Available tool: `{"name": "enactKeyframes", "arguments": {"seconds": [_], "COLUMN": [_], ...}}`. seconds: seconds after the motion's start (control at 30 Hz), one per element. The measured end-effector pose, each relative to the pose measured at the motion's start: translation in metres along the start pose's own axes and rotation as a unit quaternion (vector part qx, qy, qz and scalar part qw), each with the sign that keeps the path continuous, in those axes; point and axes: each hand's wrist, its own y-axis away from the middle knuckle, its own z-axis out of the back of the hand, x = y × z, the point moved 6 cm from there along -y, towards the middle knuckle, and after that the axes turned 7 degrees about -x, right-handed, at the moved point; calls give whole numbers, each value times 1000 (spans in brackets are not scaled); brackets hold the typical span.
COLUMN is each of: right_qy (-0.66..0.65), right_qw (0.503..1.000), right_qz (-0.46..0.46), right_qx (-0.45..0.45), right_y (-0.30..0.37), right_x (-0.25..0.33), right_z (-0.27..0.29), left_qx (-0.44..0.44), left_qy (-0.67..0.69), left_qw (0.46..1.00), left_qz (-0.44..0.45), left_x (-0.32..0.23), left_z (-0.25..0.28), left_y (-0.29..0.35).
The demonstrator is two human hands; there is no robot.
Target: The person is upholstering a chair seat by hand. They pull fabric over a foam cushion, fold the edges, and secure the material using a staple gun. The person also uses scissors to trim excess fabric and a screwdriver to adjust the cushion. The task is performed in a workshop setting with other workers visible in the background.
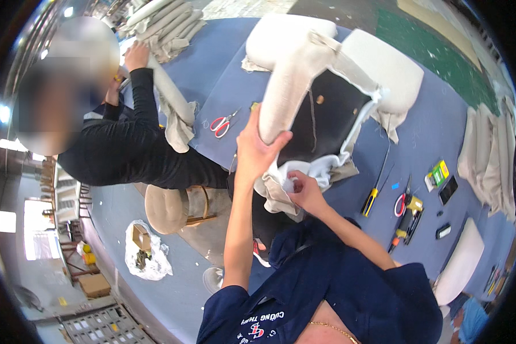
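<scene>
A beige upholstered cushion (289, 86) stands tilted over the table in front of me, its black back panel (321, 123) facing right. My left hand (257, 146) wraps around its near left edge, thumb toward the panel. White lining (321, 169) and loose beige fabric (275, 195) bunch at the cushion's near end. There my right hand (307, 194) is closed, its fingertips pinching the bunched cover; the exact layer is partly hidden.
Finished-looking cushions (384, 69) lie beyond. Red-handled scissors (222, 124) are to the left. A yellow screwdriver (371, 200), a yellow-and-black tool (408, 221) and a phone (448, 190) lie right. Another person (137, 143) handles fabric rolls at left. A stool (165, 209) stands below.
</scene>
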Motion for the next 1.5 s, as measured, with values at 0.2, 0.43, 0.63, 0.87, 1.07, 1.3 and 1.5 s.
{"name": "enactKeyframes", "arguments": {"seconds": [0.2, 0.43, 0.63, 0.87, 1.07, 1.3, 1.5], "right_qy": [104, -203, -95, -20, -123, -173, -179], "right_qw": [992, 887, 904, 976, 984, 975, 968], "right_qz": [69, 163, 251, 206, 100, 103, 115], "right_qx": [-5, -381, -333, -64, 84, 90, 135], "right_y": [-6, -14, -98, -179, -171, -178, -173], "right_x": [23, 69, 193, 232, 244, 232, 248], "right_z": [28, 279, 255, 181, 109, 97, 77], "left_qx": [7, 21, -27, -123, -164, -231, -203], "left_qy": [-49, -36, -19, -85, -102, -45, -54], "left_qw": [998, 999, 998, 977, 967, 949, 954], "left_qz": [-33, -21, -54, -152, -166, -211, -213], "left_x": [-7, 5, -12, -78, -92, -81, -83], "left_z": [1, 20, 20, 25, 36, 58, 67], "left_y": [8, 21, 61, 75, 42, 74, 66]}}
